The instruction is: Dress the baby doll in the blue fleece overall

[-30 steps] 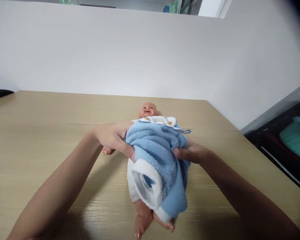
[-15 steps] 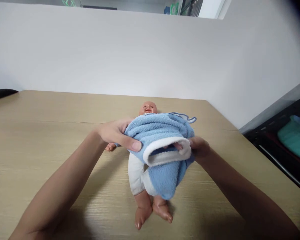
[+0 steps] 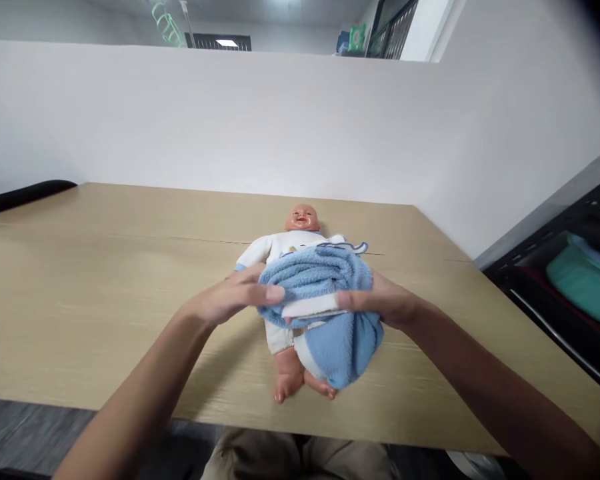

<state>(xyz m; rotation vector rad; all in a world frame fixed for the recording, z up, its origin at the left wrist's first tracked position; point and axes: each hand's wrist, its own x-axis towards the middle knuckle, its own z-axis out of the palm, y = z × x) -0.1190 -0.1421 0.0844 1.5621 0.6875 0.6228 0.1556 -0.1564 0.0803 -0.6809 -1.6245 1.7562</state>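
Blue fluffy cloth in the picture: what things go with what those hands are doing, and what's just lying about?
Part of it:
blue fluffy cloth
left hand and right hand, both holding it
doll, partly hidden behind it
table

Just about:
teal bundle, right
green thing, top
black curved thing, left

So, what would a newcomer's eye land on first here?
Probably the fluffy blue garment with white trim, bunched between the left hand and right hand mid-picture. Next, the bald doll in white lying on the wooden table beneath it, head toward the pale wall.
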